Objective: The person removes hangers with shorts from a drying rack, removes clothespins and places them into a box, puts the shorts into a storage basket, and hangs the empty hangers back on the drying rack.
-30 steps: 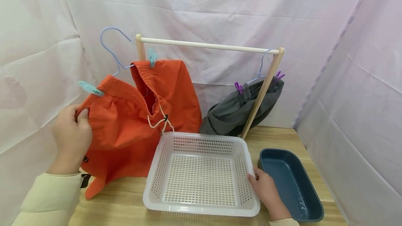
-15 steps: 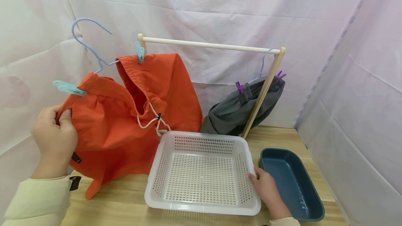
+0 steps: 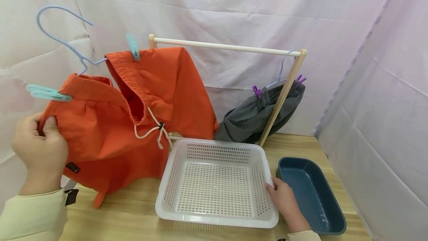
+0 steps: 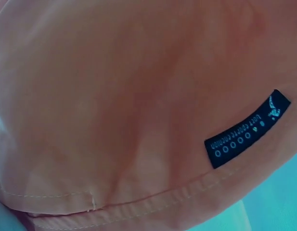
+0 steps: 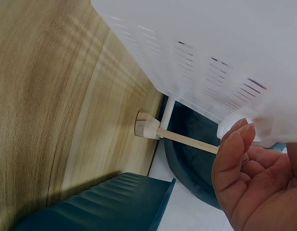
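Note:
My left hand (image 3: 40, 151) pinches the side of an orange drawstring pair of shorts (image 3: 97, 125) just below the waistband. Two light blue clothespins, one left (image 3: 50, 93) and one right (image 3: 133, 47), clip the waistband, and a blue hanger (image 3: 77, 53) rises from it, its hook free of the rack. In the left wrist view orange cloth (image 4: 114, 120) with a black label (image 4: 247, 129) fills the frame; the hand is hidden there. My right hand (image 3: 284, 200) grips the right rim of a white perforated basket (image 3: 217, 220), fingers curled under that rim in the right wrist view.
Behind stands a wooden rack with a white rod (image 3: 227, 46). Dark grey clothing (image 3: 244, 116) hangs at its right end from another hanger with purple clothespins (image 3: 256, 92). A dark blue tray (image 3: 311, 189) lies right of the basket. White cloth walls enclose the table.
My left hand has moved left with the orange shorts, and the hanger has shifted left and up, away from the rack. The right hand has stayed on the basket, which has barely moved.

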Available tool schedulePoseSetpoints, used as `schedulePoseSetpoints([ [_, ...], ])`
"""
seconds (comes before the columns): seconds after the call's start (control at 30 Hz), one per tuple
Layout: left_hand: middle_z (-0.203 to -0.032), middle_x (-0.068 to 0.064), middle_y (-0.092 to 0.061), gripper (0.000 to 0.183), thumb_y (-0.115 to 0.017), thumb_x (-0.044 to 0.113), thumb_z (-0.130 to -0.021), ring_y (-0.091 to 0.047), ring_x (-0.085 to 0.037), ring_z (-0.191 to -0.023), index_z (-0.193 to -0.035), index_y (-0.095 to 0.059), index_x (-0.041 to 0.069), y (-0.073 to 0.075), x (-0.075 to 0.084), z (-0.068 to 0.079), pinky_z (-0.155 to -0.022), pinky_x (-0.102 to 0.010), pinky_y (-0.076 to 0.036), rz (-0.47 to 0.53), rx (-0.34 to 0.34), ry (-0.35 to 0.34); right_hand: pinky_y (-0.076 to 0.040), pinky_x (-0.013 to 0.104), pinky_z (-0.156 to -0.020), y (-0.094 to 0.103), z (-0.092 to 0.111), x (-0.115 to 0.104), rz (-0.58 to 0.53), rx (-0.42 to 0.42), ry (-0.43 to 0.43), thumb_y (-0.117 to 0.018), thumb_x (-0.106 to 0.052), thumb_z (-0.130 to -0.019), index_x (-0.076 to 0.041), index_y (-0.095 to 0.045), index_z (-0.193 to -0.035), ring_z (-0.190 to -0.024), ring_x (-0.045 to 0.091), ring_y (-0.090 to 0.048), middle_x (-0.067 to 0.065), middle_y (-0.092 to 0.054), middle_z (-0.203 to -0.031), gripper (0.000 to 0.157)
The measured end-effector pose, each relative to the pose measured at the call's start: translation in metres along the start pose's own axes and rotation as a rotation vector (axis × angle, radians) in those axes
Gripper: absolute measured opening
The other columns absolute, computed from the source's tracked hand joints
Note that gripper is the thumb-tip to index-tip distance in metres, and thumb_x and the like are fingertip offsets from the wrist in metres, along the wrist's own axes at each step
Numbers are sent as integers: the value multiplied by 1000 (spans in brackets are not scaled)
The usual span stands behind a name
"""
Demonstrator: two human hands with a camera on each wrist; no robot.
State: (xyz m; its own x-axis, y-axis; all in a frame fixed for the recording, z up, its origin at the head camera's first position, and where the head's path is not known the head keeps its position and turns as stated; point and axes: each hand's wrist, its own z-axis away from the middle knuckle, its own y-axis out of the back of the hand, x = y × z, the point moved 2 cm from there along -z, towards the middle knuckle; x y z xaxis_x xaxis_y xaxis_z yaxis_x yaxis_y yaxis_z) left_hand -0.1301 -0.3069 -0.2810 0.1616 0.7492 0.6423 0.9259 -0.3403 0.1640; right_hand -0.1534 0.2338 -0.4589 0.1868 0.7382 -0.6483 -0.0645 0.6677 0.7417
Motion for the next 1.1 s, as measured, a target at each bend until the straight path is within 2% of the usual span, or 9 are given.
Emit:
schedulePoseSetpoints([
  [0.07, -80, 35, -35, 21, -53, 5, -93, -34, 20, -83, -77, -65, 12, 3, -3, -1, -75, -11, -25, 13, 18, 8, -56, 36, -66, 0, 0, 0, -1, -2, -2, -57, -15, -96, 17, -39, -137, -77, 19, -64, 23, -64, -103, 55],
  [0.17, -81, 34, -36, 25, -51, 8, -95, -36, 19, -82, -88, -57, 31, 8, -8, -2, -73, -11, -26, 20, 32, 34, -56, 36, -66, 0, 0, 0, -6, -7, -7, -57, -15, -96, 16, -38, -137, -78, 19, -64, 24, -64, -104, 55],
  [0.33, -82, 30, -36, 19, -46, 18, -100, -38, 15, -77, -96, -54, 35, 14, -10, -1, -68, -13, -30, 1, 22, 145, -56, 37, -67, 1, 1, -1, -1, -4, -4, -57, -15, -96, 17, -38, -137, -79, 20, -64, 26, -63, -106, 55],
  [0.4, -84, 30, -36, 17, -44, 21, -101, -39, 14, -78, -103, -59, 30, 16, -10, -1, -70, -13, -32, -3, 16, 183, -56, 37, -67, 1, 1, -1, -1, -2, 0, -56, -15, -96, 17, -38, -137, -79, 20, -64, 27, -63, -107, 55],
  [0.53, -89, 29, -39, 27, -43, 25, -102, -42, 12, -83, -120, -60, 18, 18, -13, -2, -78, -15, -36, 8, 12, 282, -56, 37, -66, 1, 1, -1, -7, -1, 3, -56, -15, -96, 16, -38, -137, -78, 20, -64, 27, -63, -107, 54],
  [0.67, -91, 26, -43, 19, -43, 26, -102, -46, 9, -88, -115, -57, 27, 20, -14, -4, -85, -16, -39, 45, 24, 347, -56, 36, -65, 0, 1, 0, -10, 2, 8, -56, -15, -96, 15, -39, -137, -77, 20, -64, 25, -64, -105, 54],
  [0.83, -95, 26, -45, 17, -42, 24, -102, -49, 7, -95, -113, -53, 30, 22, -10, -8, -90, -16, -40, 60, 29, 367, -56, 36, -65, 0, 0, 1, -4, 10, 15, -57, -15, -96, 16, -40, -136, -77, 19, -63, 25, -64, -104, 53],
  [0.97, -96, 26, -45, 17, -42, 26, -102, -47, 9, -91, -114, -53, 30, 24, -7, -10, -89, -16, -41, 58, 8, 379, -56, 37, -66, 0, 0, 2, 0, 10, 14, -57, -15, -96, 15, -39, -137, -78, 20, -63, 25, -63, -106, 54],
  [1.1, -93, 25, -45, 14, -43, 23, -102, -48, 8, -90, -107, -52, 32, 23, -3, -13, -86, -16, -41, 90, 23, 328, -56, 37, -67, -1, 0, 2, 1, 6, 14, -57, -16, -96, 15, -39, -137, -78, 19, -63, 25, -63, -106, 54],
])
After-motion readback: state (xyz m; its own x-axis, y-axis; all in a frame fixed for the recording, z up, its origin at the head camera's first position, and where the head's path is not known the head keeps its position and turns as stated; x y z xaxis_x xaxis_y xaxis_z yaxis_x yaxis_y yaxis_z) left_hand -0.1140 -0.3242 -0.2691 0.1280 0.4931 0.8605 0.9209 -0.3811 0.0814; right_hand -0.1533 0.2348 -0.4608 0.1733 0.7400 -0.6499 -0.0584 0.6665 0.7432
